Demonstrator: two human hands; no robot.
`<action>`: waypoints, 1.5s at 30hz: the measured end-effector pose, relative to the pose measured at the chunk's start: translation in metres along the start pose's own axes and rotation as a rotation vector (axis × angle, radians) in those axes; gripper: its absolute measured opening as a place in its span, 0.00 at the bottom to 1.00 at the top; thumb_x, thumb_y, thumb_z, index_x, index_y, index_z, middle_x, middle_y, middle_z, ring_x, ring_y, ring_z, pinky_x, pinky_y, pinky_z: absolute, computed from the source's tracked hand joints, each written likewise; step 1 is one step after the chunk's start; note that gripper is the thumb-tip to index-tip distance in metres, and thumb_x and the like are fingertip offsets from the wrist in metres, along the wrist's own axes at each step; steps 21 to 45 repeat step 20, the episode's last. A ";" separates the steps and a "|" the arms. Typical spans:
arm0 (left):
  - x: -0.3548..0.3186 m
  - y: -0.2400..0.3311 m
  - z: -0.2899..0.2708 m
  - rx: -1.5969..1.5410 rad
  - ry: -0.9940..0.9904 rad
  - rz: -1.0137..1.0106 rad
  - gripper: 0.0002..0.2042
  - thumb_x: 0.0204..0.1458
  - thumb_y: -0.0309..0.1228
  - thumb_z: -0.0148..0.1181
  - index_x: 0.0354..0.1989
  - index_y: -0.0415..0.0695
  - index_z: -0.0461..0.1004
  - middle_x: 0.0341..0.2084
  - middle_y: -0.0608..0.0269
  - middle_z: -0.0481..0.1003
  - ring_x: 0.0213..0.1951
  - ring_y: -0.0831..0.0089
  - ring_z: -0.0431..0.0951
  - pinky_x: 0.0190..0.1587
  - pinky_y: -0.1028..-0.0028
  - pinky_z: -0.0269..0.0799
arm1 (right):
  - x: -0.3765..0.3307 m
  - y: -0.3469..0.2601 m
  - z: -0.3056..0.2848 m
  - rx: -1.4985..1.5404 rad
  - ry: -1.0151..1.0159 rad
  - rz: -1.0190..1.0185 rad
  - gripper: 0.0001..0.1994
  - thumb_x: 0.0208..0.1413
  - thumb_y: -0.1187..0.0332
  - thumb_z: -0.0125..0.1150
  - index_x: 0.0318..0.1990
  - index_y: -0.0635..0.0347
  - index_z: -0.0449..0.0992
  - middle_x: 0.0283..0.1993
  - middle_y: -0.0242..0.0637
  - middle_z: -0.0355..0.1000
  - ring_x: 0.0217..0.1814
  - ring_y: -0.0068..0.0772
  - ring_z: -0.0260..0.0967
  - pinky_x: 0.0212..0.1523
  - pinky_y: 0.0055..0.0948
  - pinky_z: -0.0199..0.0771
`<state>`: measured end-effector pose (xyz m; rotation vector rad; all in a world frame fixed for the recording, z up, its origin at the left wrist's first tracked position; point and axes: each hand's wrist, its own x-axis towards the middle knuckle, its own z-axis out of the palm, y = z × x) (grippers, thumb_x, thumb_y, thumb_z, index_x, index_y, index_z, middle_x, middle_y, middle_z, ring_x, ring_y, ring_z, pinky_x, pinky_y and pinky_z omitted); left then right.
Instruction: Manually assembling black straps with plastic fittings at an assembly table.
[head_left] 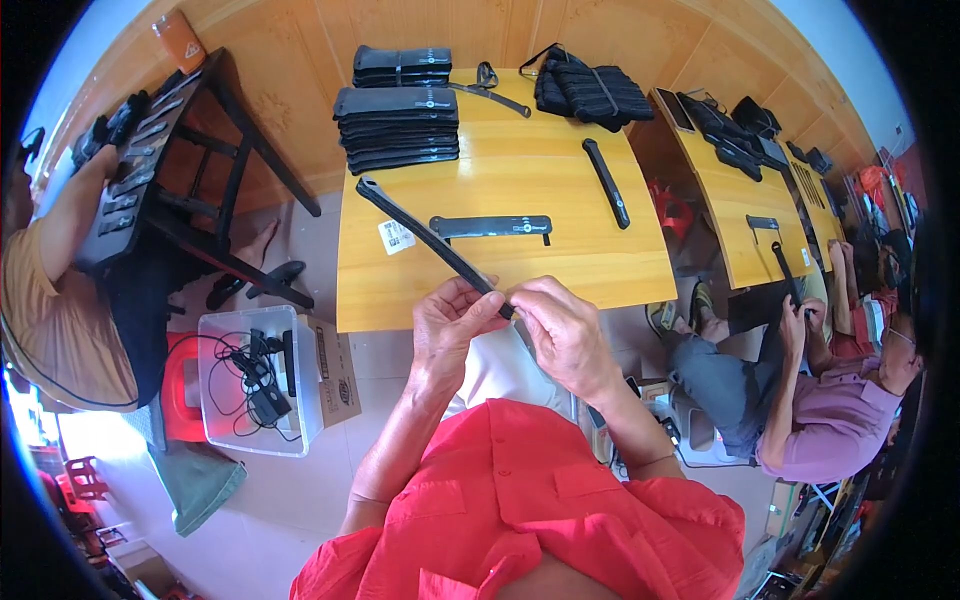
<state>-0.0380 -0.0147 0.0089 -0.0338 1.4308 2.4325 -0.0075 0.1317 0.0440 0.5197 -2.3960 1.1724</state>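
Note:
A long black padded strap (420, 236) slants over the near left part of the table, its far end up and to the left. My left hand (452, 325) is closed around the strap's near end. At that same end, my right hand (560, 335) pinches with thumb and fingertips; the very tip is hidden by the fingers. Just beyond my hands lies a flat black strap (490, 226) with white print. Farther right a narrow black strap (606, 184) rests at a slant on the wood.
The yellow table (560, 270) carries stacked black straps (395, 130) at far left and a tied black bundle (592, 92) at far right. A clear plastic bin (255, 380) with cables stands on the floor. People sit working on both sides, by a black table (165, 190) and another yellow table (735, 215).

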 end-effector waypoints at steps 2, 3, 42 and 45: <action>0.001 0.000 -0.001 -0.002 0.006 -0.003 0.13 0.48 0.25 0.62 0.41 0.33 0.71 0.29 0.60 0.75 0.31 0.77 0.77 0.35 0.79 0.76 | -0.001 0.001 0.003 -0.007 0.018 0.005 0.10 0.42 0.86 0.56 0.34 0.68 0.72 0.33 0.43 0.70 0.31 0.42 0.71 0.28 0.30 0.70; 0.001 0.000 -0.002 -0.002 0.013 -0.006 0.13 0.48 0.25 0.62 0.41 0.33 0.71 0.29 0.60 0.75 0.31 0.77 0.77 0.35 0.79 0.76 | -0.001 0.001 0.005 -0.018 0.017 0.009 0.10 0.42 0.87 0.56 0.34 0.68 0.71 0.32 0.43 0.70 0.30 0.42 0.71 0.28 0.30 0.70; -0.003 -0.002 0.002 -0.054 -0.007 -0.035 0.14 0.49 0.26 0.62 0.42 0.34 0.70 0.32 0.59 0.75 0.34 0.75 0.77 0.38 0.76 0.77 | -0.001 0.003 -0.006 0.100 -0.010 0.087 0.04 0.49 0.82 0.56 0.33 0.69 0.73 0.34 0.43 0.72 0.32 0.35 0.72 0.32 0.25 0.72; -0.003 -0.002 0.002 -0.054 -0.007 -0.035 0.14 0.49 0.26 0.62 0.42 0.34 0.70 0.32 0.59 0.75 0.34 0.75 0.77 0.38 0.76 0.77 | -0.001 0.003 -0.006 0.100 -0.010 0.087 0.04 0.49 0.82 0.56 0.33 0.69 0.73 0.34 0.43 0.72 0.32 0.35 0.72 0.32 0.25 0.72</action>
